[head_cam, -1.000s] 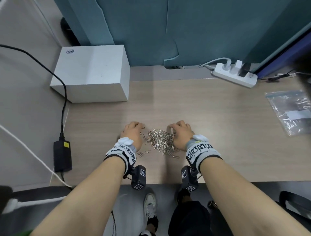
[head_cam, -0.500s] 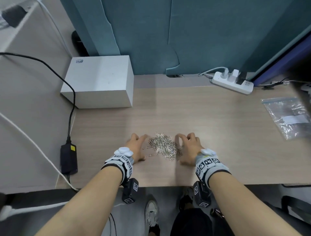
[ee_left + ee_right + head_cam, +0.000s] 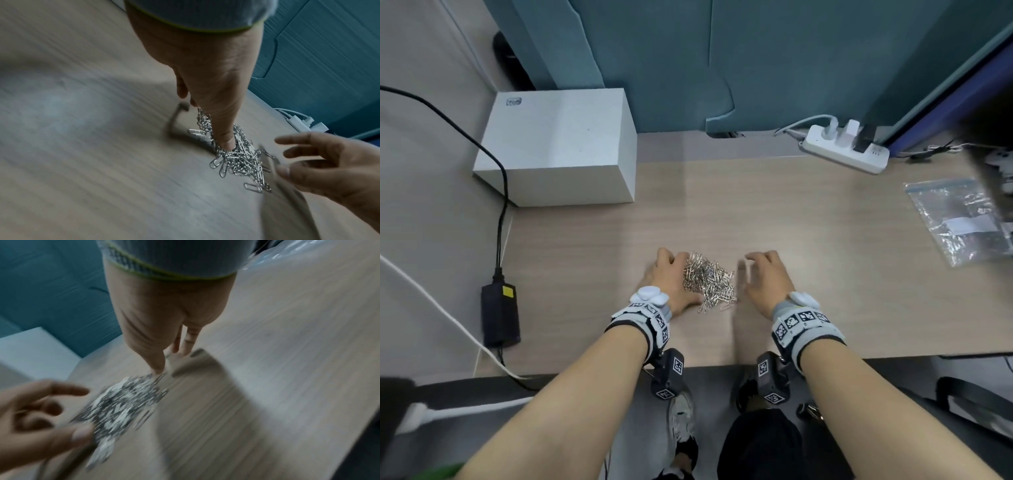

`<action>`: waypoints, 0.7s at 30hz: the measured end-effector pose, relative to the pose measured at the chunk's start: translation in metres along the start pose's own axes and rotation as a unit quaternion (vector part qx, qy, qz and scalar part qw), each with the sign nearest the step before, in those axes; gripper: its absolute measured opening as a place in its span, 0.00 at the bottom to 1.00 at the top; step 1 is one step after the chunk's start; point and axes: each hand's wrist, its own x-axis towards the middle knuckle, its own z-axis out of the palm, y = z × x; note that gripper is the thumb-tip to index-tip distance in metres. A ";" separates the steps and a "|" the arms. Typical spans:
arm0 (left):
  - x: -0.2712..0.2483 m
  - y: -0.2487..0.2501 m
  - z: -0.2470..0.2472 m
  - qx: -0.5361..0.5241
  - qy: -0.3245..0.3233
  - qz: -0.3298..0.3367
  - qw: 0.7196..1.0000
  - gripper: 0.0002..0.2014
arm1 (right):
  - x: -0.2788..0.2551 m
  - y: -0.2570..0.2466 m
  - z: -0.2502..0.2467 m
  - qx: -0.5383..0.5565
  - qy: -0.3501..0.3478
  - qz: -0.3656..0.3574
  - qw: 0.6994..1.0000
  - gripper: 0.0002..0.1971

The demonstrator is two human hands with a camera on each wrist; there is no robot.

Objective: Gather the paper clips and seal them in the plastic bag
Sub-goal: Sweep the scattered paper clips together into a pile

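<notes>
A heap of silver paper clips (image 3: 709,279) lies on the wooden desk (image 3: 808,240) near its front edge. My left hand (image 3: 671,281) lies against the heap's left side, its thumb pressing into the clips (image 3: 236,154). My right hand (image 3: 763,277) hovers just right of the heap with fingers spread and relaxed, holding nothing; it looks motion-blurred. The right wrist view is blurred and shows the pile (image 3: 121,404) between both hands. The clear plastic zip bag (image 3: 959,219) lies flat at the desk's far right, apart from both hands.
A white box (image 3: 558,147) stands at the back left. A white power strip (image 3: 846,147) sits at the back right. A black adapter (image 3: 500,311) with cables lies on the left side surface. A teal partition (image 3: 756,61) closes the back.
The clips have been pushed into a tighter heap. My left hand has closed in against it, while my right hand has lifted slightly off to the right.
</notes>
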 end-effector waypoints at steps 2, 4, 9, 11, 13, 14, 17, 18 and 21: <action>0.006 0.002 0.000 0.012 0.023 -0.005 1.000 0.37 | 0.002 0.011 -0.010 -0.037 -0.024 0.013 0.999 0.26; 0.014 0.006 0.001 -0.008 0.038 -0.008 0.999 0.26 | 0.004 0.013 -0.008 -0.069 -0.055 -0.003 0.996 0.29; 0.019 0.018 0.003 -0.031 -0.006 0.038 0.999 0.17 | 0.006 -0.008 0.018 0.003 -0.058 -0.039 0.998 0.24; 0.014 0.019 0.001 -0.027 -0.013 0.048 0.998 0.21 | 0.006 -0.010 0.022 0.017 -0.045 -0.052 0.997 0.21; 0.007 0.018 -0.003 0.015 0.002 0.073 0.997 0.37 | 0.007 -0.008 0.019 0.033 -0.017 -0.053 0.998 0.19; 0.004 0.019 -0.004 0.037 0.005 0.086 0.996 0.45 | 0.007 -0.004 0.017 0.023 -0.023 -0.046 0.998 0.22; 0.000 0.022 0.000 0.095 -0.003 0.108 0.990 0.57 | 0.002 0.005 0.013 -0.085 -0.098 -0.056 0.990 0.41; 0.001 0.023 0.001 0.103 -0.004 0.103 0.989 0.56 | 0.001 0.006 0.014 -0.106 -0.105 -0.068 0.986 0.43; 0.003 0.026 0.001 0.082 0.003 0.077 0.994 0.51 | -0.003 0.002 0.017 -0.068 -0.076 -0.057 0.993 0.38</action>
